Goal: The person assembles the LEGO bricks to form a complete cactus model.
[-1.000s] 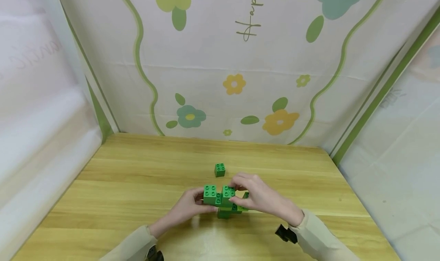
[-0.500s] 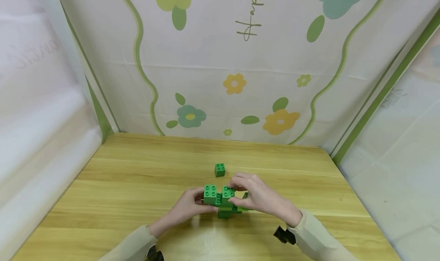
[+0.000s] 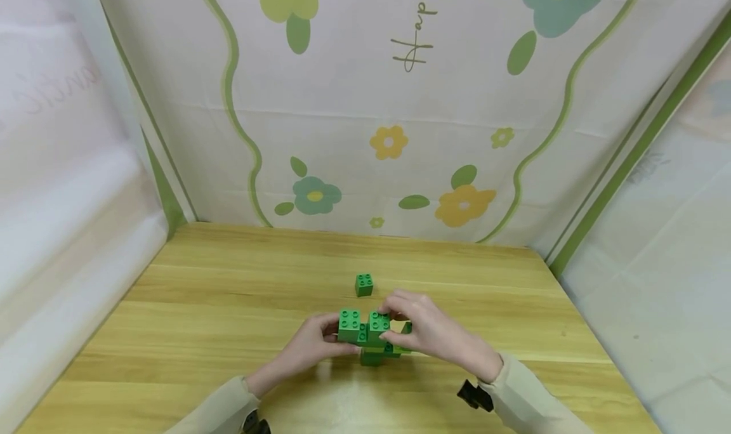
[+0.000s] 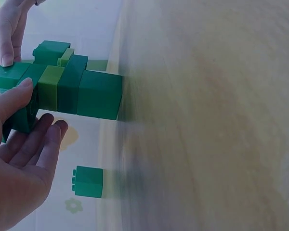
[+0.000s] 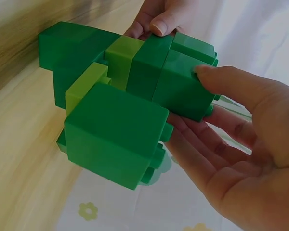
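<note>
A stack of green toy building blocks [image 3: 374, 341], with lighter green pieces [image 4: 50, 88] in its middle, stands on the table between both hands. My left hand [image 3: 313, 341] grips its left side, thumb on the near face and fingers behind, by a studded block [image 3: 349, 325] at the upper left. With thumb and fingers, my right hand [image 3: 429, 328] pinches the upper right block [image 5: 180, 79], which sits on the stack. Another green block [image 5: 116, 134] juts from the stack's right side, below the right hand. Part of the stack is hidden behind the fingers.
A single studded green block [image 3: 363, 285] stands apart on the wooden table [image 3: 240, 282], beyond the stack. A white flower-printed cloth [image 3: 342, 91] rises behind the table, and white cloth walls [image 3: 74, 231] flank it on both sides.
</note>
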Tool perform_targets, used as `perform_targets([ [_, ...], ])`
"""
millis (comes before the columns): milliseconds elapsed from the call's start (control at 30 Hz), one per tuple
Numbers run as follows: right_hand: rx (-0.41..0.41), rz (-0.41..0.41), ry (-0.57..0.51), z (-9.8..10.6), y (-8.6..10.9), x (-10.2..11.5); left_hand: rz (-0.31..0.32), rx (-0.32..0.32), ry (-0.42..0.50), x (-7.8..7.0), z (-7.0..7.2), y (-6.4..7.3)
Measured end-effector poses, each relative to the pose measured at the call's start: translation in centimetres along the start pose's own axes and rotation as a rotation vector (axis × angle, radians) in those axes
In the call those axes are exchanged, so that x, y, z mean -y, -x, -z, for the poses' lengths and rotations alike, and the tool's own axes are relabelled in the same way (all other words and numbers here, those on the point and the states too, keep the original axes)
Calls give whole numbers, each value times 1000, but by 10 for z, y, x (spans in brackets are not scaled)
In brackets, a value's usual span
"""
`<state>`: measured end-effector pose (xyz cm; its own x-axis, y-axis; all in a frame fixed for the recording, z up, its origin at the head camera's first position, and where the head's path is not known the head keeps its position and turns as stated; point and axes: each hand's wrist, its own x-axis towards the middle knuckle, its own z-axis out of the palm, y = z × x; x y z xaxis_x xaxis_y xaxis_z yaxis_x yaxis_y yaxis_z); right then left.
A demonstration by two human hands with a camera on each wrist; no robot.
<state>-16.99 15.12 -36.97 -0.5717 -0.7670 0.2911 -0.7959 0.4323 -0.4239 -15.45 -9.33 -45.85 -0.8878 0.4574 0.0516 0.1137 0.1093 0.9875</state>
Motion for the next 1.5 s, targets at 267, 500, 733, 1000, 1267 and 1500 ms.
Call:
perform_targets([
  [267,28,27,25,4,1,-1,7,4,18,1,0,2],
  [500,-42,-3,23,16,1,-12,17,6,18,1,-1,1],
  [733,-60,-73,21,17,-9,-38,31,-2,43,-2,0,3],
  [1000,-17,-162,-72,8,-25,-71,32,14,52,-8,2,4],
  [1267,51,-247,-156,-5,-39,-99,35,8,42,-10,4,3],
  [1500,74,-268,-273,-17,-48,-118,31,1,15,-12,4,3],
])
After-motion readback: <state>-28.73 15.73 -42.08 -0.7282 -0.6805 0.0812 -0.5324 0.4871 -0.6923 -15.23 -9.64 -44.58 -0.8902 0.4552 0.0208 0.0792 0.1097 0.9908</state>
